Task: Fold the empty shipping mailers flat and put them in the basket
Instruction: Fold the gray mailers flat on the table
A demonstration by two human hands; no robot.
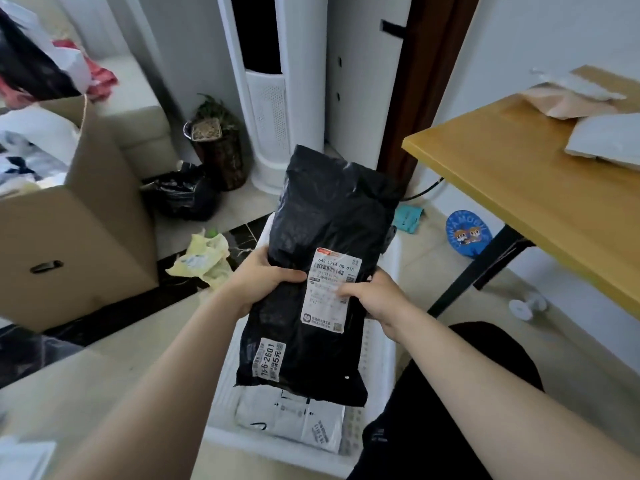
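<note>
**Black mailer held over basket: fold step in hand**

The black mailer [329, 237] is held lengthwise in the air above the white basket [273, 453], not touching it. The left hand [266, 282] grips its left edge, thumb across the front and fingers curled behind. The right hand [374, 296] grips the right edge, thumb lying on the shipping label [329, 289]. Both hands hold at mid-length.

The mailer looks narrowed along its length but is puffy at the far end (trapped air, probably). It is longer than the free space in the basket appears to be.

One pale mailer [294, 420] lies flat in the basket's near end.

Judgement: folding is partly done and placing is not yet done. The next move calls for a crosswise fold, far end brought toward the near end, with air pressed out, then lowering it onto the pale mailer.

More mailers wait on the wooden table [519, 174], at right.
</note>
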